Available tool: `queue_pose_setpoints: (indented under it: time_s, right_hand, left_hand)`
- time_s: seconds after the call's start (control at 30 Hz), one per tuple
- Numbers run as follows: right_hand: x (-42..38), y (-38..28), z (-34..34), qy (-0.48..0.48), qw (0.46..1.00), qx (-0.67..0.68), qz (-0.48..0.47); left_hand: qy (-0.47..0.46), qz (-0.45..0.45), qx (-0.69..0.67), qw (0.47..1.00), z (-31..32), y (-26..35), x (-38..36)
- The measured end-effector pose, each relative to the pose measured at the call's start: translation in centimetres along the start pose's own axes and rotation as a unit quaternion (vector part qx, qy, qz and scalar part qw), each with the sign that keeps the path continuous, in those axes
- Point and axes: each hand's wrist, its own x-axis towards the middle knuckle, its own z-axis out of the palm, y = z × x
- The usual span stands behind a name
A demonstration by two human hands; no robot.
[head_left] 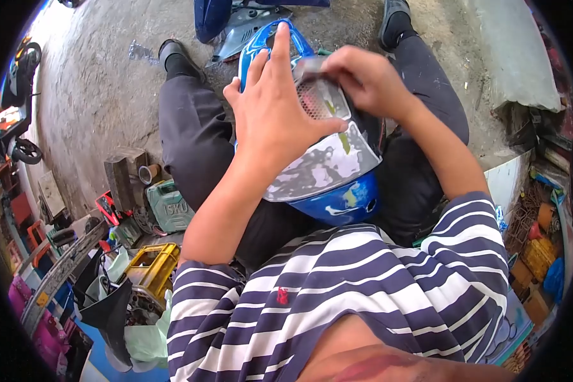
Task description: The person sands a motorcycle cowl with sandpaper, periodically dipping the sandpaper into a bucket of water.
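A blue motorcycle body panel (325, 170) rests between my legs, its paint worn to grey and white patches with a few yellow-green spots. My left hand (275, 108) lies spread over its left side, fingers outstretched toward the looped far end. In my right hand (369, 81) the fingers are closed on a small grey piece that looks like sandpaper (311, 65), slightly blurred. It is at the panel's upper right, beside a mesh section (313, 100). Part of the panel is hidden under my left palm.
More blue and grey panels (245, 32) lie on the concrete floor (108, 83) ahead. To the left are a green tool case (169, 207), a yellow crate (151, 270) and wooden blocks (116, 181). A motorcycle (20, 102) stands far left; mixed clutter (538, 248) lines the right.
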Motion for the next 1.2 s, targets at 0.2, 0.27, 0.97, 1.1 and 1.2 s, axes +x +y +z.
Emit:
queue_pose_setpoints:
  time_s: [0.2, 0.27, 0.97, 1.1, 1.2]
  right_hand:
    - [-0.4, -0.1, -0.3, -0.024, 0.999, -0.006, -0.035]
    - [-0.4, 2.7, -1.0, -0.002, 0.999, -0.036, 0.012]
    - [-0.4, 2.7, -1.2, 0.002, 0.996, 0.003, 0.093]
    - [0.7, -0.8, 0.8, -0.003, 0.999, -0.019, -0.045]
    - [0.7, 1.2, -1.2, 0.008, 0.995, -0.026, 0.099]
  left_hand:
    - [0.001, 0.0, 0.004, 1.0, 0.0, 0.0, 0.1]
    - [0.005, 0.002, 0.014, 1.0, 0.3, 0.0, 0.1]
    - [0.0, -0.005, 0.012, 1.0, 0.3, 0.3, 0.1]
    - [-0.007, -0.009, -0.003, 1.0, 0.1, 0.2, 0.2]
    - [0.006, 0.002, 0.015, 1.0, 0.4, 0.1, 0.1]
